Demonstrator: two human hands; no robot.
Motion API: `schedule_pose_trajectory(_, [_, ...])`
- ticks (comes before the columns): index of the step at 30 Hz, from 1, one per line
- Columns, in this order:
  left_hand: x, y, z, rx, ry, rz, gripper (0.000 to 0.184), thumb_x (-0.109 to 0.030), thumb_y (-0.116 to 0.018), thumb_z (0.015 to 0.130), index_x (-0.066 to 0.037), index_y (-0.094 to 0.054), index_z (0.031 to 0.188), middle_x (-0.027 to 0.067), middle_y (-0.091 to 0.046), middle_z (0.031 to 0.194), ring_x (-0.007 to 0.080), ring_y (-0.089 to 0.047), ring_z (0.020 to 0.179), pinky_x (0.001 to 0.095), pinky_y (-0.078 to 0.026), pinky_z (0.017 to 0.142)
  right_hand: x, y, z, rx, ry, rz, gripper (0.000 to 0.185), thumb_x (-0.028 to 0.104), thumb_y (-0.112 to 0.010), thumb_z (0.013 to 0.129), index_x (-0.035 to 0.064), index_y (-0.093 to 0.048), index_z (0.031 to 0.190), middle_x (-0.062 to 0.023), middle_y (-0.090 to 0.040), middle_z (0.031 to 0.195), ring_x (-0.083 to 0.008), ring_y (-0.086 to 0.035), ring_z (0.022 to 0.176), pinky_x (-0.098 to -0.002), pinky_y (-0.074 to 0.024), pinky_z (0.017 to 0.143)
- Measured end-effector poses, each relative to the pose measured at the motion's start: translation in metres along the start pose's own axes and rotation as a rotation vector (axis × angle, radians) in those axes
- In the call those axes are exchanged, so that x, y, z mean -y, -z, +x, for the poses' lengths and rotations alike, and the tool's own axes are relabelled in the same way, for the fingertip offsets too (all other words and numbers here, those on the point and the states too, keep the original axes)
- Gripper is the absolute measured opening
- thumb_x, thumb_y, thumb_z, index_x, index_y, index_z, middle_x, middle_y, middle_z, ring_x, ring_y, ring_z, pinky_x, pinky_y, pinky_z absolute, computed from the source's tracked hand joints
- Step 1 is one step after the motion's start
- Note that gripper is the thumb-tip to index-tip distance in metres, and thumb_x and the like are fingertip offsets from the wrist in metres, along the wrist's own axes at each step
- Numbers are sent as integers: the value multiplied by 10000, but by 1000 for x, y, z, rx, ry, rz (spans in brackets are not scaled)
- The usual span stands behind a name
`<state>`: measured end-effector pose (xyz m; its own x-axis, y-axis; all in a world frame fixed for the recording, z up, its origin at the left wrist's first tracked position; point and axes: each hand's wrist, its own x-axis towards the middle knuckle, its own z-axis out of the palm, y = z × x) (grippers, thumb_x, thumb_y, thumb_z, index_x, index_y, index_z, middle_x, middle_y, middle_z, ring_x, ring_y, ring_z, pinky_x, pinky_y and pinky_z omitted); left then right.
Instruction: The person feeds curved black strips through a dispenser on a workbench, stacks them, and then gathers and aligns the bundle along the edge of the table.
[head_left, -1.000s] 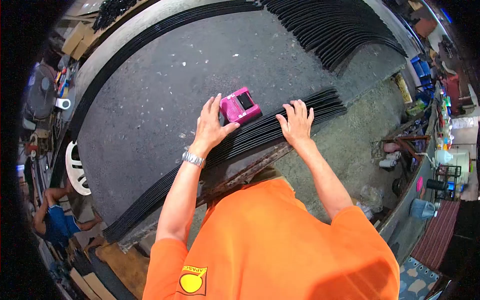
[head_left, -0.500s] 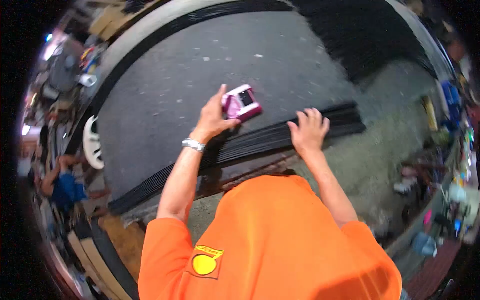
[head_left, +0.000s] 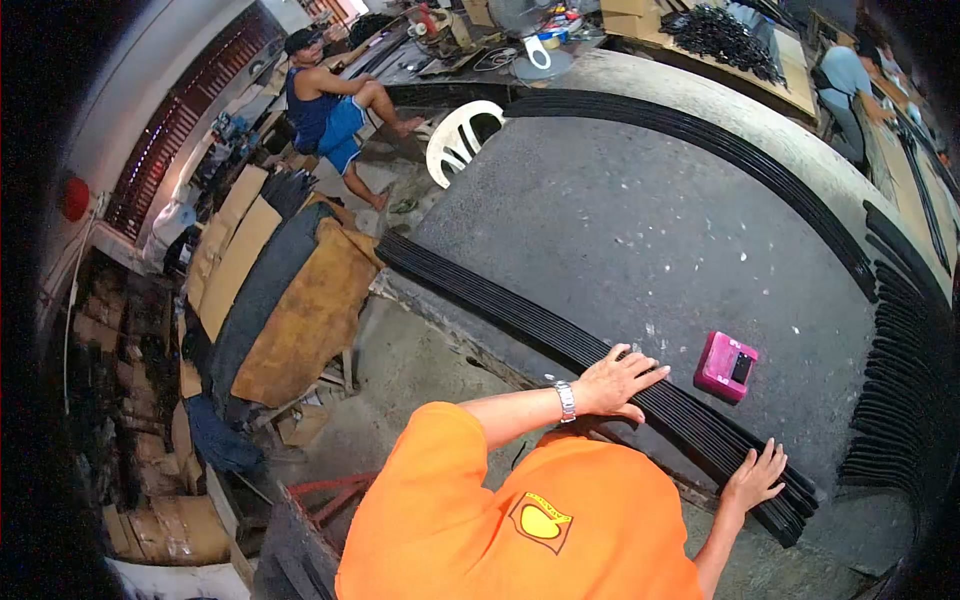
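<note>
1. Bright orange shirt [head_left: 600, 510], near in the scene, with short sleeves [head_left: 435, 450].
2. Square, dark-edged badge [head_left: 541, 522] on the shirt: round yellow shape [head_left: 538, 526], small unreadable lettering [head_left: 548, 508] on yellow.
3. Silver-coloured watch [head_left: 566, 400], apparently linked metal, on the left arm [head_left: 515, 413].

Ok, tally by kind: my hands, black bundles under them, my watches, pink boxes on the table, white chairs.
Bare hands, left, right: 2
Long black strip bundle: 1
Silver metal wristwatch: 1
Pink boxy object: 1
White plastic chair: 1
Total: 6
</note>
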<state>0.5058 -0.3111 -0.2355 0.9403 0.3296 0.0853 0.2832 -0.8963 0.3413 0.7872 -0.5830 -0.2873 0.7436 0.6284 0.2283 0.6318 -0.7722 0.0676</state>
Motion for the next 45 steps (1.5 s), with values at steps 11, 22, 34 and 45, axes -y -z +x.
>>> schedule_pose_trajectory(11, [7, -4, 0, -71, -13, 34, 1002, -719, -620, 788, -77, -394, 1522, 139, -489, 1470, 299, -488, 1298, 519, -294, 1146, 10, 10, 13, 145, -14, -258, 521, 437, -424, 1058, 225, -426, 1534, -64, -347, 1628, -280, -335, 1478, -646, -275, 1109])
schedule_pose_trajectory(22, [14, 5, 6, -71, 30, 136, 600, -475, -603, 948, -78, -567, 1396, 162, -439, 1540, 323, -442, 1396, 616, -315, 1125, 23, 19, 6, 109, -110, -184, 532, 501, -459, 1022, 270, -459, 1501, -96, -390, 1591, -323, -373, 1433, -681, -289, 1081])
schedule_pose_trajectory(34, [66, -4, -24, -195, 252, 292, 480, -444, -527, 1003, -169, -611, 1388, 103, -517, 1507, 306, -472, 1396, 569, -313, 1140, 15, 6, -1, -51, -82, 56, 534, 524, -469, 1015, 224, -542, 1451, -125, -430, 1560, -384, -373, 1429, -732, -216, 1107])
schedule_pose_trajectory(45, [71, -11, -24, -205, 251, 307, 460, -435, -517, 1008, -187, -621, 1381, 74, -533, 1502, 282, -472, 1401, 532, -324, 1140, 7, 43, -44, -111, -144, 208, 689, 477, -565, 983, 128, -378, 1546, -219, -262, 1626, -444, -254, 1481, -771, -144, 1095])
